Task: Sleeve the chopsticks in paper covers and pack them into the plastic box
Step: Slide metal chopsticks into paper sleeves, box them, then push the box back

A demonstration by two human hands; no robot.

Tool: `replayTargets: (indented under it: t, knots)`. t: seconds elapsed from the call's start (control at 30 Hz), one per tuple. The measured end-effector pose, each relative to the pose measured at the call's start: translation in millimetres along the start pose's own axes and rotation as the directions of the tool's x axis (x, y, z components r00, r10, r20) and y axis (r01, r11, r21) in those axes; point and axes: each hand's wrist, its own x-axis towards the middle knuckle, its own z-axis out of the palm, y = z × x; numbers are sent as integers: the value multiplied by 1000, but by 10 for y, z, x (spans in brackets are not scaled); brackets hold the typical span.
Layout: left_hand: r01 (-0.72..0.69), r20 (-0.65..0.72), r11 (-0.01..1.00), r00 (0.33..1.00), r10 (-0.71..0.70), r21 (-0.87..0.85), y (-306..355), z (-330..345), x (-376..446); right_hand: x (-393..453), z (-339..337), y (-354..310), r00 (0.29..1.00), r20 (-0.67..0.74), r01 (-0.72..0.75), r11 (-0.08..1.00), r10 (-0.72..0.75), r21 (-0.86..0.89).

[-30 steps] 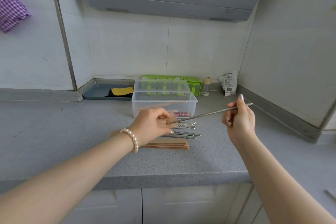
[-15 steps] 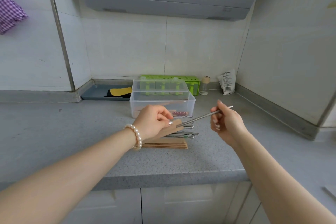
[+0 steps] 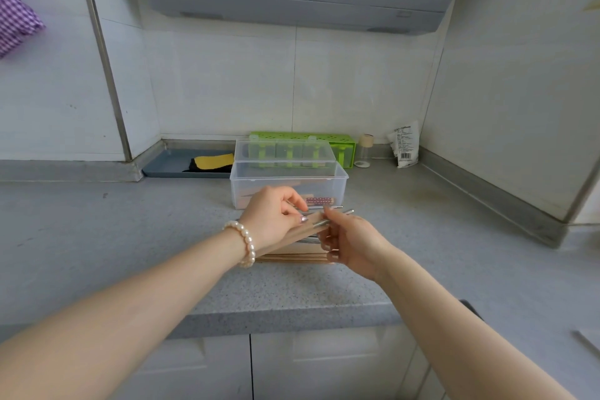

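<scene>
My left hand [image 3: 274, 221], with a pearl bracelet, grips a brown paper cover [image 3: 300, 232] above the counter. My right hand [image 3: 352, 242] pinches metal chopsticks [image 3: 336, 217] whose near ends sit inside the cover's mouth; only a short length sticks out to the right. Under both hands lies a stack of brown paper covers [image 3: 293, 257], with loose metal chopsticks mostly hidden behind my fingers. Just behind stands the clear plastic box [image 3: 339, 177], lid open, holding sleeved pairs with a pink dotted end [image 3: 319, 200] visible.
A green perforated box [image 3: 344, 143], a small jar [image 3: 365, 151] and a white packet [image 3: 404, 144] stand along the back wall. A grey tray with a yellow sponge [image 3: 214, 161] sits at back left. The counter edge [image 3: 285, 317] runs close in front.
My right hand has moved left toward my left hand, pushing the metal chopsticks deep into the paper cover. The exposed length has shrunk from most of the pair to a short stub.
</scene>
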Motion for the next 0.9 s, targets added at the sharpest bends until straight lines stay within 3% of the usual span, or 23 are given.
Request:
replayTargets:
  t: [0.1,0.17,0.27,0.33,0.4,0.53,0.9]
  knots:
    - [2,7,1000,1000,-2,-7,-33,-28,7,14,-29,-31,1000,9,19,1000,-19,6]
    - [4,12,1000,1000,-4,14,-75,-58,20,58,-130,-85,981,-142,131,991,-130,0]
    - [34,4,998,999,-34,48,-171,-119,47,145,-407,-112,823,-423,277,918,-379,-283]
    - [69,12,995,998,-70,70,-231,-159,62,215,-536,-45,810,-373,195,807,-453,-558]
    - [121,49,992,991,-123,43,-278,-194,74,280,-531,64,896,-228,96,666,-382,-739]
    - [227,115,974,968,-223,-25,-338,-222,88,399,-477,235,928,-108,57,421,-357,-905]
    - [263,198,965,945,-259,6,-440,-277,109,577,-594,206,962,-88,21,391,-258,-920]
